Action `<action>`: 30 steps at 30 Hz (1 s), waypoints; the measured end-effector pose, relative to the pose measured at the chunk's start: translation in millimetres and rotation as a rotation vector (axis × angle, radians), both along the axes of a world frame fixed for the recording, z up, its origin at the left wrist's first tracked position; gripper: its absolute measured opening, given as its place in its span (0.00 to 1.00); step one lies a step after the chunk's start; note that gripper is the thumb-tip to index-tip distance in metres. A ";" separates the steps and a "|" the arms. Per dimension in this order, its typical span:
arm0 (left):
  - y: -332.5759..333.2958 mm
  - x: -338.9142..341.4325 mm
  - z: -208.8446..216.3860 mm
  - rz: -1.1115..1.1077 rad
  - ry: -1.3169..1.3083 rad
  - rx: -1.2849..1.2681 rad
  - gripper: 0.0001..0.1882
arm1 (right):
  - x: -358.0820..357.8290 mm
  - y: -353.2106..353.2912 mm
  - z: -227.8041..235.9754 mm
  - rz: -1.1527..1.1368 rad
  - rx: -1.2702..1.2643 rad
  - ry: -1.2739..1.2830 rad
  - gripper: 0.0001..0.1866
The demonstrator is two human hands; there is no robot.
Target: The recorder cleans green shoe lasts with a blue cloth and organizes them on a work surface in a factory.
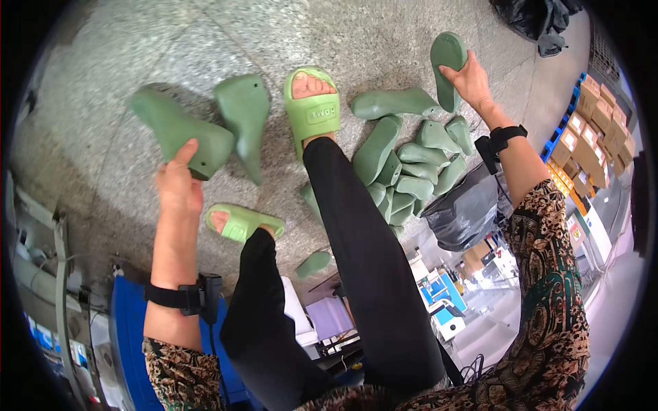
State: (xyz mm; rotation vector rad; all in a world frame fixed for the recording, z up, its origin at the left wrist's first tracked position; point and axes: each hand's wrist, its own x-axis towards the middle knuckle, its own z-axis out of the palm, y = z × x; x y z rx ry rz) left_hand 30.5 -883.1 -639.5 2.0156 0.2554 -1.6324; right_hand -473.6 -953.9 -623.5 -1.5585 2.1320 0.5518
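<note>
The left hand (177, 181) is partly closed around the fat end of a green foot shape (171, 127), near a little hole. I can't tell if that shape is off the floor. A second foot shape (243, 109) stands close beside it, so a careless swing could knock it over. The green slippers (321, 116) leave toes bare; a dropped shape could hurt them if the grip is weak.

Farther out, the right hand (471, 81) is half closed on a flat-faced foot shape (447, 49), thumb on the flat side. That looks like a small hold, so it might slip. The heap of foot shapes (415, 161) lies between the legs and that hand; being round and loose, it could slide if bumped.

All these shapes look hard and smooth, maybe plastic, with curvy sides. The floor (370, 34) is grey and speckly. Beside the heap, a black bag (466, 212) looks thin, shiny and crinkly. Way off are square brown boxes (596, 130), stacked up.
</note>
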 end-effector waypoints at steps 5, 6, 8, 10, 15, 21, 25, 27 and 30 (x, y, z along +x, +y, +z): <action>19.9 5.5 127.1 0.030 0.199 0.068 0.19 | 70.7 -38.7 109.7 0.071 0.114 -0.165 0.36; 32.9 8.2 150.6 0.046 0.172 0.044 0.20 | 92.6 -42.2 133.0 0.004 0.135 -0.455 0.35; 53.6 14.5 208.5 0.064 0.202 -0.002 0.21 | 144.5 -41.6 190.3 -0.095 0.255 -0.779 0.32; 82.9 23.6 252.6 0.140 0.210 -0.092 0.21 | 204.8 -44.3 246.6 -0.167 0.377 -0.860 0.29; 150.5 38.3 385.9 0.171 0.190 -0.281 0.20 | 325.7 -0.5 370.3 -0.313 0.671 -1.246 0.27; 280.9 36.0 510.2 0.407 0.072 -0.492 0.21 | 409.2 118.7 507.5 -0.591 1.091 -1.231 0.25; 293.8 1.5 586.2 0.696 0.036 -0.598 0.22 | 441.4 106.2 566.3 -0.166 1.329 -1.082 0.27; 325.2 -3.9 607.2 0.776 0.008 -0.586 0.20 | 471.0 123.0 580.7 0.088 1.322 -0.954 0.27; 378.3 -15.6 633.3 0.928 -0.033 -0.667 0.21 | 496.3 168.7 604.1 0.320 1.260 -0.824 0.28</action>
